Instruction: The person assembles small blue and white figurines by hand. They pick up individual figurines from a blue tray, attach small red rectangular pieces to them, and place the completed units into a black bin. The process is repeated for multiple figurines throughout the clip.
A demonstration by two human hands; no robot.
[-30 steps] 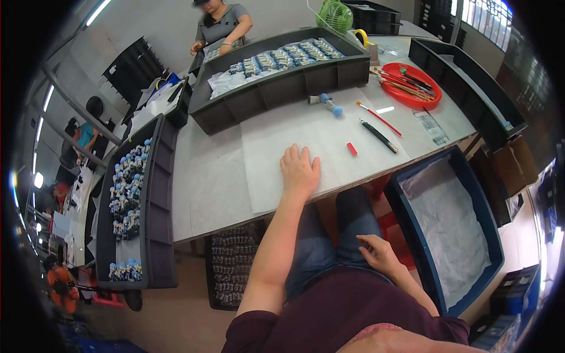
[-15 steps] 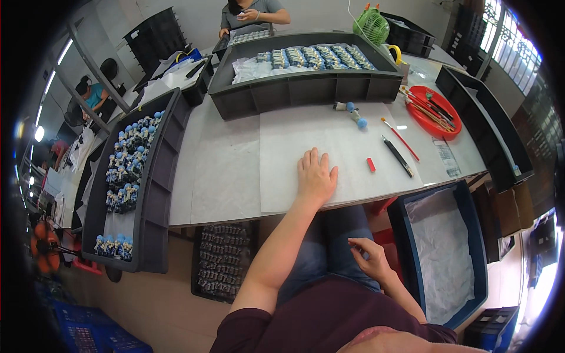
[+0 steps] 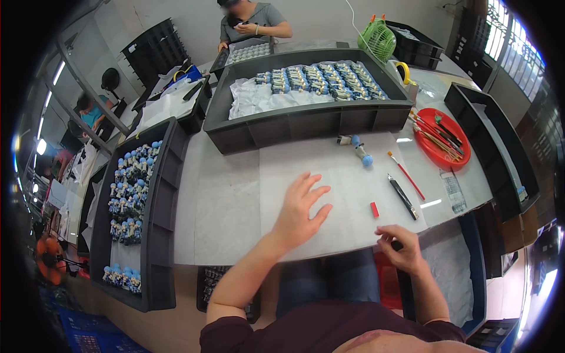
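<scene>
My left hand (image 3: 303, 209) is raised over a white paper sheet (image 3: 276, 176) on the table, fingers spread, holding nothing. My right hand (image 3: 401, 250) hovers at the table's front edge, fingers curled toward the thumb; whatever they hold, if anything, cannot be made out. Close to it are a small red block (image 3: 375, 210) and a black pen-shaped tool (image 3: 403, 197). Beyond these lies a red-handled paintbrush (image 3: 406, 175). Two small blue-and-white figurines, one lying nearer (image 3: 364, 155) and one farther (image 3: 344, 140), rest near the large tray.
A large dark tray (image 3: 306, 122) with rows of figurines stands at the back. Another tray (image 3: 159, 235) of figurines is at the left. A red dish (image 3: 428, 150) holds brushes; a dark bin (image 3: 494, 147) stands right. A co-worker (image 3: 265, 23) sits across.
My left hand has lifted off the paper, its fingers spreading. My right hand has risen from beside my lap to the table's front edge. The view has tilted upward a little.
</scene>
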